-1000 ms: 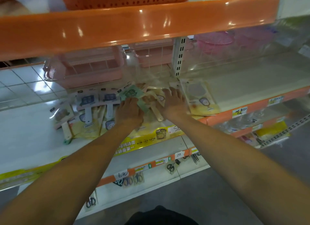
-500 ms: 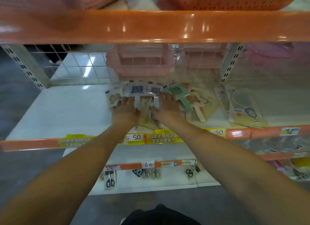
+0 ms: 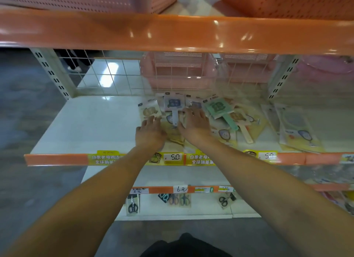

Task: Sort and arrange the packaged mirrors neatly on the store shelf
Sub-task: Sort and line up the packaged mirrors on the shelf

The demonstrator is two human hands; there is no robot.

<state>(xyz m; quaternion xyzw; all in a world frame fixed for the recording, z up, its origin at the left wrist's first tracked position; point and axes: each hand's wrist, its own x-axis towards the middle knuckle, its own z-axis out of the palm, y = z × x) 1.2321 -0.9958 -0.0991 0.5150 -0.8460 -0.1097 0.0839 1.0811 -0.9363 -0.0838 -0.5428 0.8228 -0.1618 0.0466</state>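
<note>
The white shelf (image 3: 92, 126) fills the middle of the frame, its left half bare and its orange front rail carrying yellow price tags (image 3: 173, 157) along the lower centre. Above it, across the top of the frame, runs a second orange rail with perforated baskets (image 3: 283, 1) on it, and pink baskets (image 3: 178, 72) show through the wire grid at the back. Below, at bottom centre, a lower shelf holds packaged scissors (image 3: 132, 206).

The packaged mirrors (image 3: 218, 108) lie in a loose, overlapping heap at centre and centre right of the frame: a green-handled one on top, a blue one (image 3: 173, 105) with a white handle behind the hands, a beige one (image 3: 150, 111) at the heap's left edge, and flatter yellow packs (image 3: 298, 134) spread well to the right.

Both hands are on the heap's left end. The left hand (image 3: 150, 132) lies palm down, fingers straight and slightly spread, tips touching the beige pack. The right hand (image 3: 195, 122) also lies flat with fingers extended over the packs just right of the blue mirror's handle (neither hand is gripping anything, as far as can be seen).

The step in hand looks like gathering and squaring up the left-hand packs. Much sorting remains, since the designs are mixed and tilted. The next move probably calls for sliding like designs together, turning handles one way, and lifting the green one off the pile without dragging its slippery neighbours.
</note>
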